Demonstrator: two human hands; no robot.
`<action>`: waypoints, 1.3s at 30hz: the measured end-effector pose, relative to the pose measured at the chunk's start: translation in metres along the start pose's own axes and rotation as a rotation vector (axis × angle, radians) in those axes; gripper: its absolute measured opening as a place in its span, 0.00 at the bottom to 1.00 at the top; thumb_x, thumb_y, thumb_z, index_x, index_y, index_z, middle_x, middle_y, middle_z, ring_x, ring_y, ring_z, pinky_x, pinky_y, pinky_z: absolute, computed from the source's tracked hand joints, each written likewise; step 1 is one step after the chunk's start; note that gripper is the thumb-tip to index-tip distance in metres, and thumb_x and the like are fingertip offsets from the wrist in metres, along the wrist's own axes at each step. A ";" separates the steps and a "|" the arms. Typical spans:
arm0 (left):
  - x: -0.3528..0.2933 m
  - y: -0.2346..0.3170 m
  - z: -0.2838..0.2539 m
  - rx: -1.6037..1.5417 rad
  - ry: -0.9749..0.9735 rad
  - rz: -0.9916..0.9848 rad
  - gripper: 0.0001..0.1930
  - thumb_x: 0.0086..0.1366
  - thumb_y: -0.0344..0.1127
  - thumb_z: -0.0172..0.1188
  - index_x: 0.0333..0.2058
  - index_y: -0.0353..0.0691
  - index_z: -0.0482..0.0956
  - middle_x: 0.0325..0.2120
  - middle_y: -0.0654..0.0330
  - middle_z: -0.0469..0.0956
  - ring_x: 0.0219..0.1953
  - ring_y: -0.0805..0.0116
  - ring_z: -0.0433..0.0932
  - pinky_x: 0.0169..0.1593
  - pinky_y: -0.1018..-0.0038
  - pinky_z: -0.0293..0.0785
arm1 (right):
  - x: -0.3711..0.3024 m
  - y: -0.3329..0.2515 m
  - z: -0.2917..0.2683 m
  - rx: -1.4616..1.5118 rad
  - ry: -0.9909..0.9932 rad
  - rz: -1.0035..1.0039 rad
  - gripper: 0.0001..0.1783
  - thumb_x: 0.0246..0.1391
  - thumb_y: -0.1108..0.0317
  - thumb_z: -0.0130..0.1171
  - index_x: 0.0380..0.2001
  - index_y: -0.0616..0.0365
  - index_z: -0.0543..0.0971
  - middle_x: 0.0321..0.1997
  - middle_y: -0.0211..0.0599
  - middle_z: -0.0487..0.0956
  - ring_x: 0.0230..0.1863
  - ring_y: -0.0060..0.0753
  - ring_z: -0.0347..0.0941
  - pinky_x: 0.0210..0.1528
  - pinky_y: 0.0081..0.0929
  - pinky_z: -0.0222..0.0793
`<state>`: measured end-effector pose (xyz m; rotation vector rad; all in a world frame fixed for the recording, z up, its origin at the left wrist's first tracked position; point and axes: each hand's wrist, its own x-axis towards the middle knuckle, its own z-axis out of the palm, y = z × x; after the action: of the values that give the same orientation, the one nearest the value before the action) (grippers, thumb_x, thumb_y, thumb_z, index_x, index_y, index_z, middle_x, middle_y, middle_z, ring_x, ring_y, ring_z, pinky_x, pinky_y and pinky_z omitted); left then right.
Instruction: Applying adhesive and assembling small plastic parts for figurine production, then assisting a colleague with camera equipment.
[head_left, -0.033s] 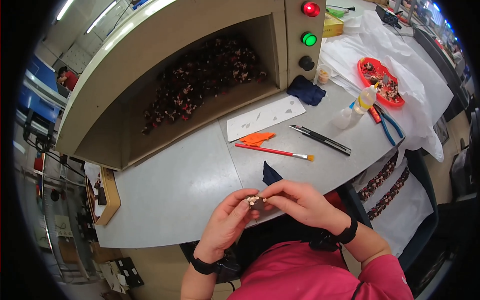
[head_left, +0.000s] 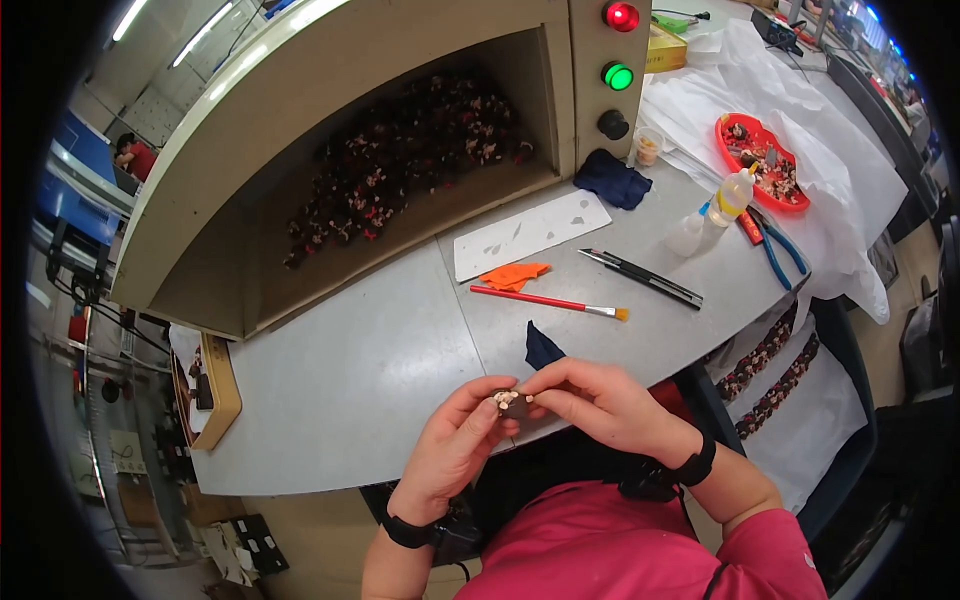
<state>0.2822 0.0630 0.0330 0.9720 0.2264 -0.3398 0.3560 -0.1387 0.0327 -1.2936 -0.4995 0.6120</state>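
Near the front edge of the table, my left hand (head_left: 455, 435) is closed on a small dark brown piece (head_left: 516, 408) with cream-coloured bits on its upper side. The thumb and fingers grip it from the left. My right hand (head_left: 600, 400) meets the piece's right edge with thumb and forefinger pinched together. A tiny pale spot shows at those fingertips, too small to make out. Just beyond the hands lies a dark blue cloth scrap (head_left: 542, 346). Farther off are a red-handled brush (head_left: 545, 301) and an orange cloth (head_left: 515, 275).
An open-fronted cabinet (head_left: 557, 100) holds many dark pieces with pale and red bits. Rightward are a white board (head_left: 530, 237), black pen-like tools (head_left: 645, 280), a bottle (head_left: 733, 198), blue-handled pliers (head_left: 780, 262) and a red tray (head_left: 800, 203). A box (head_left: 226, 395) stands left.
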 end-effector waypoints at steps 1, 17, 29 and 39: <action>0.000 0.000 0.000 0.001 0.000 -0.001 0.18 0.72 0.36 0.50 0.56 0.36 0.68 0.47 0.60 0.75 0.46 0.74 0.75 0.52 0.76 0.72 | 0.000 0.001 0.000 0.001 0.001 0.000 0.09 0.63 0.72 0.51 0.44 0.62 0.76 0.38 0.34 0.81 0.41 0.19 0.77 0.43 0.18 0.72; -0.001 0.004 0.005 0.085 0.026 -0.018 0.17 0.71 0.33 0.52 0.56 0.34 0.69 0.45 0.59 0.76 0.47 0.74 0.75 0.52 0.76 0.72 | 0.002 0.000 -0.010 -0.114 -0.090 -0.004 0.09 0.62 0.71 0.53 0.44 0.62 0.77 0.38 0.34 0.81 0.41 0.21 0.77 0.44 0.20 0.73; 0.002 0.003 0.008 0.077 0.041 -0.016 0.18 0.70 0.33 0.52 0.56 0.34 0.69 0.45 0.59 0.76 0.45 0.74 0.75 0.53 0.76 0.72 | 0.001 0.000 -0.013 -0.106 -0.083 -0.018 0.10 0.63 0.72 0.52 0.44 0.63 0.77 0.39 0.35 0.81 0.41 0.21 0.78 0.43 0.19 0.73; -0.005 -0.002 0.009 0.213 0.142 0.149 0.16 0.69 0.28 0.54 0.54 0.35 0.68 0.47 0.59 0.74 0.48 0.74 0.74 0.53 0.77 0.71 | -0.002 0.006 -0.005 -0.221 -0.030 -0.136 0.15 0.52 0.74 0.64 0.44 0.61 0.76 0.41 0.38 0.80 0.41 0.30 0.79 0.44 0.24 0.75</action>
<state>0.2766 0.0555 0.0381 1.2177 0.2493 -0.1602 0.3568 -0.1427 0.0256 -1.4463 -0.6889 0.4721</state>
